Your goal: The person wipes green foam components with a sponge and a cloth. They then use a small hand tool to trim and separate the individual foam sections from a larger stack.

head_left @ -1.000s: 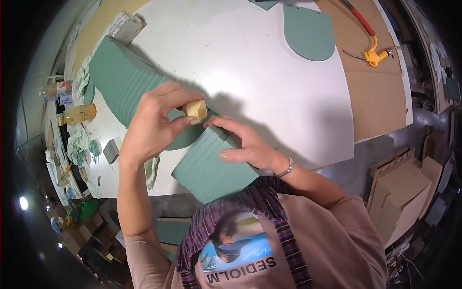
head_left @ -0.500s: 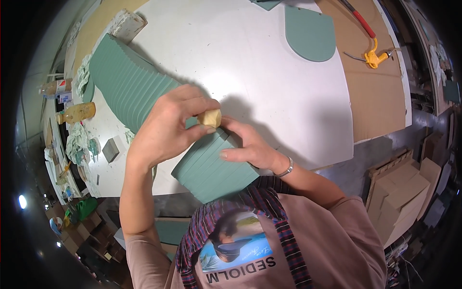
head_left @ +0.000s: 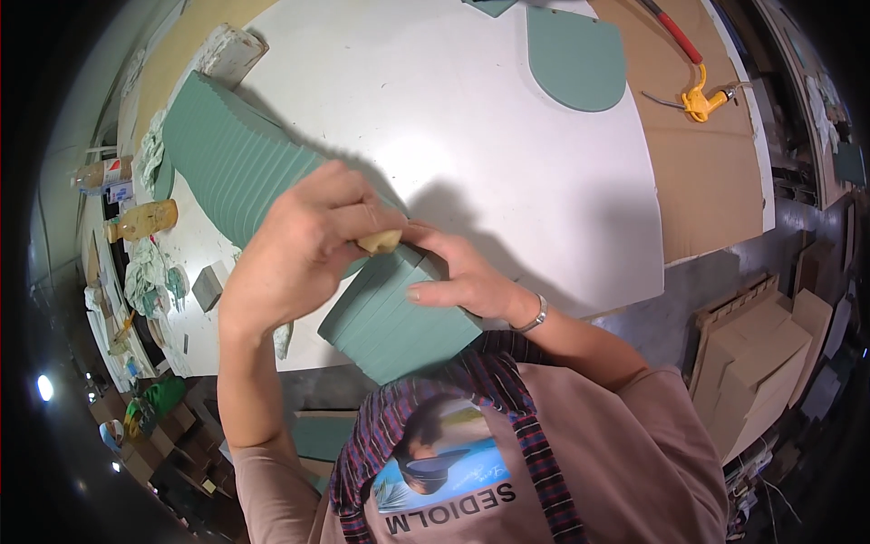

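Note:
My left hand [head_left: 304, 240] pinches a small folded yellow pad [head_left: 381, 242], perhaps abrasive paper; its exact kind I cannot make out. The pad is at the far upper edge of a few green painted panels [head_left: 394, 317] that stand pressed together near my body. My right hand [head_left: 464, 279] grips these panels from the right, thumb on the near face and fingers over the far side. Behind my left wrist, a long row of similar green panels [head_left: 236, 163] leans across the table toward the far left.
A white-topped table [head_left: 435, 100] carries a loose rounded green panel [head_left: 578, 59] at its far side. On brown board lies a yellow air gun [head_left: 700, 104] with a red hose. Leftward are a grey block [head_left: 208, 286], an amber bottle [head_left: 145, 219] and rags. Cardboard boxes [head_left: 748, 363] stand at right.
My left hand has shifted slightly left and tilted over, and the pad now shows less between its fingers. My right hand keeps its hold on the panels.

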A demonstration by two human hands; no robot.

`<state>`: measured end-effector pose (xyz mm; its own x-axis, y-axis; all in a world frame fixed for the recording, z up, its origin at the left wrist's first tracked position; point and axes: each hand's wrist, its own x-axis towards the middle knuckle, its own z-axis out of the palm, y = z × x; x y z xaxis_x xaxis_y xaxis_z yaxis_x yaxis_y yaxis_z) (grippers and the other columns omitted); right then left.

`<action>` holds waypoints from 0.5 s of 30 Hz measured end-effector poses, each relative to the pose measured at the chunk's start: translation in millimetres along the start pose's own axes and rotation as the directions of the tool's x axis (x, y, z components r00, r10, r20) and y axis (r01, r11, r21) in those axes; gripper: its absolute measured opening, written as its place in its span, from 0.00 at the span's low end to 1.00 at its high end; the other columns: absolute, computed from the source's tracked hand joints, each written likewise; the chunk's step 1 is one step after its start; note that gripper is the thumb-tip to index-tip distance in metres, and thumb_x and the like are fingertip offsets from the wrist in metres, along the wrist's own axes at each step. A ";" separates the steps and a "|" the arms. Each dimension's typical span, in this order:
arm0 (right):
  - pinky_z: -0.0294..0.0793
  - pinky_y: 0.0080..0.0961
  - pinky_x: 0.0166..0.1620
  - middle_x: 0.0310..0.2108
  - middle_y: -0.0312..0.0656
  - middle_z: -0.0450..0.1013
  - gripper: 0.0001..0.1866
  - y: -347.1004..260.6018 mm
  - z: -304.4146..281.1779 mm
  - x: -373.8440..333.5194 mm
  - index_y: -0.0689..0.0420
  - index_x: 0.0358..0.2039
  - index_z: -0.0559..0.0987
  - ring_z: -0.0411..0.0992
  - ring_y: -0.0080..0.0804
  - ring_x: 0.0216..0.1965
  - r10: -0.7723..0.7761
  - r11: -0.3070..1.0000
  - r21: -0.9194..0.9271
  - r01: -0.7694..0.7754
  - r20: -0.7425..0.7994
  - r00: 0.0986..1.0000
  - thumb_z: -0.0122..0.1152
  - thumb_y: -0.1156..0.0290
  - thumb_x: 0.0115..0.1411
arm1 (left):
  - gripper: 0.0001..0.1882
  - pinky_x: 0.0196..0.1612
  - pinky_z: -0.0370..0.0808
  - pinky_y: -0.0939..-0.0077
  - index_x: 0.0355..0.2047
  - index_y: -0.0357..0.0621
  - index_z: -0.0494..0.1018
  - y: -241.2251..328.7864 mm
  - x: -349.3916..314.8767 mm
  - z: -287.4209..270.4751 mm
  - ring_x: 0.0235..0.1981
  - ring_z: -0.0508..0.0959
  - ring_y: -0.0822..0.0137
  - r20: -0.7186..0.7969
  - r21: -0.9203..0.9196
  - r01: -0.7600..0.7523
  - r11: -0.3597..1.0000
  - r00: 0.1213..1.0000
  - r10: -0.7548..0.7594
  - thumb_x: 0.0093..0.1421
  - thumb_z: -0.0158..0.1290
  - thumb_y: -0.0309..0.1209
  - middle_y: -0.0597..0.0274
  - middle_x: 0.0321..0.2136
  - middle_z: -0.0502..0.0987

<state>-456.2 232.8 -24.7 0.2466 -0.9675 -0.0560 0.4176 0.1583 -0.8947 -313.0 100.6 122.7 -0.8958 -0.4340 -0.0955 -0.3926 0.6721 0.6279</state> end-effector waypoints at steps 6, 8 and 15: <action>0.60 0.34 0.65 0.59 0.52 0.65 0.41 -9.1 -3.4 1.7 0.68 0.61 0.68 0.63 0.44 0.62 0.042 0.999 -0.011 -0.041 0.059 0.997 0.67 0.57 0.51 | 0.22 0.38 0.74 0.66 0.38 0.38 0.82 -1.1 -9.8 -7.8 0.36 0.74 0.57 0.018 0.055 0.130 0.990 0.991 -0.131 0.39 0.59 0.12 0.58 0.32 0.76; 0.61 0.34 0.64 0.59 0.51 0.66 0.41 -1.3 -1.4 -0.1 0.67 0.61 0.69 0.64 0.44 0.61 0.016 1.000 -0.005 -0.016 0.026 1.000 0.67 0.57 0.51 | 0.22 0.38 0.74 0.66 0.39 0.38 0.81 1.6 -4.2 -0.8 0.36 0.75 0.57 0.013 0.031 0.076 0.997 0.997 -0.076 0.40 0.60 0.13 0.58 0.32 0.76; 0.61 0.35 0.64 0.58 0.51 0.66 0.40 -9.6 -3.2 2.2 0.66 0.61 0.69 0.64 0.43 0.60 0.013 0.998 -0.070 -0.008 0.074 0.997 0.67 0.57 0.51 | 0.20 0.40 0.74 0.69 0.41 0.36 0.80 -14.3 -7.8 3.9 0.35 0.77 0.62 -0.101 -0.185 0.254 0.949 0.956 -0.276 0.44 0.67 0.21 0.59 0.34 0.79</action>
<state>-462.4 228.5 -17.7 0.3161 -0.9481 -0.0349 0.3537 0.1519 -0.9229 -301.2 96.7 111.5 -0.7270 -0.6609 -0.1863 -0.5620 0.4167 0.7145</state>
